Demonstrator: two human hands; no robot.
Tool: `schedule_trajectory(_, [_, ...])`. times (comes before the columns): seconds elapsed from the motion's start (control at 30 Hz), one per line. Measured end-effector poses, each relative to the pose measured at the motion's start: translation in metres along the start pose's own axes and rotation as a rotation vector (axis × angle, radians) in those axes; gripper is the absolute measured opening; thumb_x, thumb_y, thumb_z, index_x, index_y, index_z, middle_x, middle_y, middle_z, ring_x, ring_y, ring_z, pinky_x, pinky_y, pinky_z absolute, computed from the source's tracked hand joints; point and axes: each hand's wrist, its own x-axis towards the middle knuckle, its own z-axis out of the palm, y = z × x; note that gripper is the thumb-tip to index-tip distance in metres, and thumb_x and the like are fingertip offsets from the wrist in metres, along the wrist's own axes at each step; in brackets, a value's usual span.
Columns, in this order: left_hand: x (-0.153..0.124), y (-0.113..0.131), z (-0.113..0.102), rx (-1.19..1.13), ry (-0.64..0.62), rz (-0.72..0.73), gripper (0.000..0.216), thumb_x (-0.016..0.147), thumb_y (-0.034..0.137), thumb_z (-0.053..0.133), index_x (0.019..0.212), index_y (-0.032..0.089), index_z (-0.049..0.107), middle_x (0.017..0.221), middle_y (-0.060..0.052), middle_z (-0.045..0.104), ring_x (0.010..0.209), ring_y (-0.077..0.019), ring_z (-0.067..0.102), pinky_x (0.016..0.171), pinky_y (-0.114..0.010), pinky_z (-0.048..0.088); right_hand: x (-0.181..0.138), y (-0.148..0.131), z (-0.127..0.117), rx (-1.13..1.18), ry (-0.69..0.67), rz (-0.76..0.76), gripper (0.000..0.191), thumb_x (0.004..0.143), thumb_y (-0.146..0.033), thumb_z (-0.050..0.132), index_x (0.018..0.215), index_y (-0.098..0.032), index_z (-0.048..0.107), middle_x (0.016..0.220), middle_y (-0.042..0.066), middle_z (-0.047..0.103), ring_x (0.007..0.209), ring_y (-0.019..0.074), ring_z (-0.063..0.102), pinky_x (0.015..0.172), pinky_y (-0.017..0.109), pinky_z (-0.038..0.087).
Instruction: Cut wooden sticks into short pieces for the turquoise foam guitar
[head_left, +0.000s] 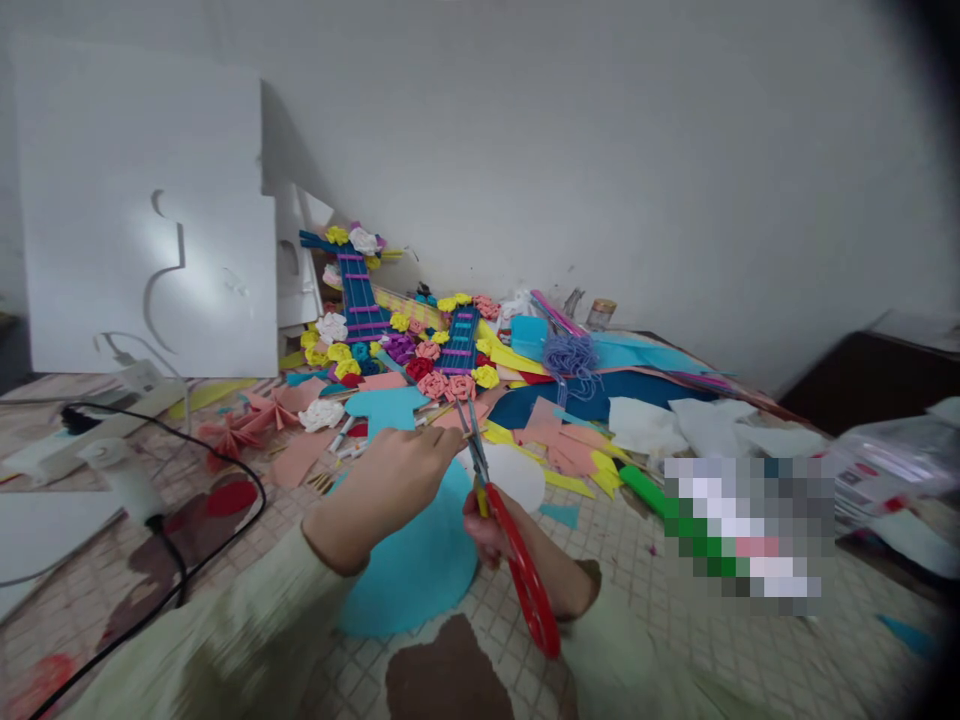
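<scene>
My left hand [390, 480] is closed on the upper edge of a turquoise sheet of paper [416, 575], holding it up in front of me. My right hand [491, 535] grips red-handled scissors [517, 565]; their metal blades [472, 440] point up and away, right beside the left hand's fingertips at the paper's edge. A white paper disc [514, 475] lies just behind the scissors. Both sleeves are pale and blurred.
A heap of coloured paper scraps, paper flowers [435, 370] and blue paper ladders [360, 290] fills the floor by the wall. White foam boards [150, 210] lean at the left. A glue gun [124, 475] with black cable [225, 520] lies left; plastic bags [892, 460] lie right.
</scene>
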Motion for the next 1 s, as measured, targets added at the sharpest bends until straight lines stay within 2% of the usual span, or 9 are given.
schedule_trajectory(0.27, [-0.001, 0.0, 0.002, 0.029, 0.082, 0.033, 0.021, 0.083, 0.007, 0.037, 0.095, 0.015, 0.052, 0.074, -0.003, 0.062, 0.06, -0.0166, 0.059, 0.045, -0.025, 0.033, 0.001, 0.008, 0.0, 0.076, 0.045, 0.011, 0.017, 0.061, -0.016, 0.053, 0.068, -0.02, 0.038, 0.058, -0.007, 0.032, 0.05, 0.0077, 0.03, 0.046, 0.022, 0.026])
schedule_trajectory(0.43, [-0.002, 0.002, -0.004, 0.091, 0.154, 0.046, 0.022, 0.084, 0.008, 0.033, 0.089, 0.015, 0.054, 0.07, -0.003, 0.061, 0.059, -0.0152, 0.058, 0.043, -0.024, 0.031, 0.0, 0.005, 0.004, 0.035, 0.063, -0.034, 0.016, 0.06, -0.015, 0.052, 0.067, -0.02, 0.038, 0.059, -0.006, 0.034, 0.051, 0.0083, 0.031, 0.047, 0.023, 0.026])
schedule_trajectory(0.57, [-0.002, 0.004, -0.006, 0.065, 0.198, 0.011, 0.024, 0.089, 0.02, 0.031, 0.09, 0.016, 0.054, 0.069, -0.002, 0.062, 0.059, -0.0161, 0.058, 0.043, -0.025, 0.031, -0.001, -0.006, 0.004, 0.009, 0.078, -0.083, 0.021, 0.065, -0.026, 0.06, 0.071, -0.02, 0.042, 0.065, -0.005, 0.034, 0.059, 0.0102, 0.032, 0.054, 0.025, 0.028])
schedule_trajectory(0.73, [-0.003, 0.003, -0.007, 0.039, 0.208, -0.024, 0.02, 0.087, 0.017, 0.036, 0.09, 0.018, 0.055, 0.075, -0.001, 0.065, 0.06, -0.0155, 0.059, 0.044, -0.024, 0.031, -0.005, -0.011, 0.0, -0.059, 0.011, -0.044, 0.034, 0.075, -0.05, 0.053, 0.088, -0.019, 0.046, 0.071, -0.002, 0.038, 0.064, 0.0119, 0.037, 0.06, 0.028, 0.033])
schedule_trajectory(0.9, [-0.005, 0.001, -0.006, 0.012, 0.241, -0.062, 0.023, 0.088, 0.02, 0.035, 0.094, 0.018, 0.056, 0.077, -0.003, 0.066, 0.06, -0.0141, 0.059, 0.044, -0.023, 0.031, -0.007, -0.01, -0.001, -0.083, -0.002, -0.046, 0.042, 0.076, -0.055, 0.05, 0.098, -0.02, 0.047, 0.082, 0.002, 0.043, 0.079, 0.016, 0.045, 0.064, 0.028, 0.037])
schedule_trajectory(1.0, [-0.005, -0.003, -0.005, -0.038, 0.228, -0.119, 0.027, 0.09, 0.023, 0.029, 0.096, 0.017, 0.055, 0.079, -0.003, 0.066, 0.061, -0.0139, 0.059, 0.046, -0.023, 0.032, -0.006, -0.01, -0.003, -0.057, -0.007, -0.029, 0.043, 0.074, -0.056, 0.052, 0.098, -0.021, 0.048, 0.082, 0.001, 0.043, 0.079, 0.0161, 0.047, 0.066, 0.029, 0.038])
